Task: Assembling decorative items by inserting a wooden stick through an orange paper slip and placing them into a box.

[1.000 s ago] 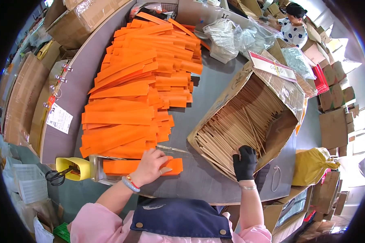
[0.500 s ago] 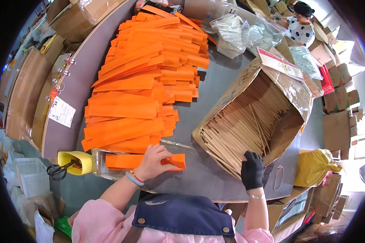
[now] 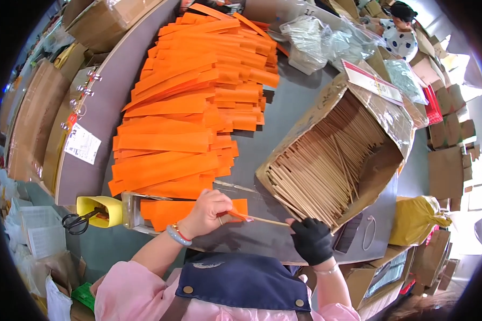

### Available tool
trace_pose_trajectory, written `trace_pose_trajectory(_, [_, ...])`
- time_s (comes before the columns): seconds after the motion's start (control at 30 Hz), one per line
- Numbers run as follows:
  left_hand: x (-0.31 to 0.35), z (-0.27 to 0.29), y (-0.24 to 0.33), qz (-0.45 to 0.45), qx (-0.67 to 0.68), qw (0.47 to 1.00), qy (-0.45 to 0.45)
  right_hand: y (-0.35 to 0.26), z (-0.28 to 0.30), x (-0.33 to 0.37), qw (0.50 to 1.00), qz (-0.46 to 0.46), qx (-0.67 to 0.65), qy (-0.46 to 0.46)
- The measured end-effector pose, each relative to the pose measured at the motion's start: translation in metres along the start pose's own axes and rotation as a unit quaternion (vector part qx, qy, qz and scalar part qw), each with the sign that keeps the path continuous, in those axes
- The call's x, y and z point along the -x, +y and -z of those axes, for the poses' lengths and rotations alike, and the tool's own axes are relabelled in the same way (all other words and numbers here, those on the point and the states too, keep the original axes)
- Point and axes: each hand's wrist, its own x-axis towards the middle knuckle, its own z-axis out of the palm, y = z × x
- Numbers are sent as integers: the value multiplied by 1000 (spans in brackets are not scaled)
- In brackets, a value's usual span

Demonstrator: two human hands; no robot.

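Note:
My left hand (image 3: pixel 211 209), with a bracelet at the wrist, pinches the end of an orange strip (image 3: pixel 168 213) near the table's front edge. In my right hand (image 3: pixel 310 241), which wears a black fingerless glove, is a thin wooden stick (image 3: pixel 269 220). The stick's far tip meets the folded orange end at my left fingers; whether it goes inside the fold I cannot tell. Beyond my left hand lies a big pile of orange strips (image 3: pixel 168 142). An open cardboard box (image 3: pixel 300 134) full of wooden sticks (image 3: pixel 310 182) leans toward me at the right.
A clear tray (image 3: pixel 134 219) and a yellow holder (image 3: pixel 108 206) with black-handled scissors (image 3: pixel 76 223) are at the left edge. A dark phone-like slab (image 3: pixel 349 233) lies right of my glove. Plastic bags (image 3: pixel 305 43) fill the back; a person (image 3: pixel 399 35) is far right.
My right hand has come out of the box's front edge and moved left, now with a stick. The stick's tip has reached the orange strip at my left hand.

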Motion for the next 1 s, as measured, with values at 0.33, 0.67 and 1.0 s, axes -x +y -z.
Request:
trace_pose_trajectory(0.33, [-13, 7, -4, -12, 36, 999, 9, 11, 17, 8, 996, -34, -44, 73])
trace_pose_trajectory(0.67, [-28, 6, 43, -115, -178, 975, -64, 1, 13, -20, 982, -126, -91, -109])
trace_pose_trajectory(1.0, [-38, 45, 25, -90, -299, 949, 48, 42, -32, -47, 965, -145, -104, 191])
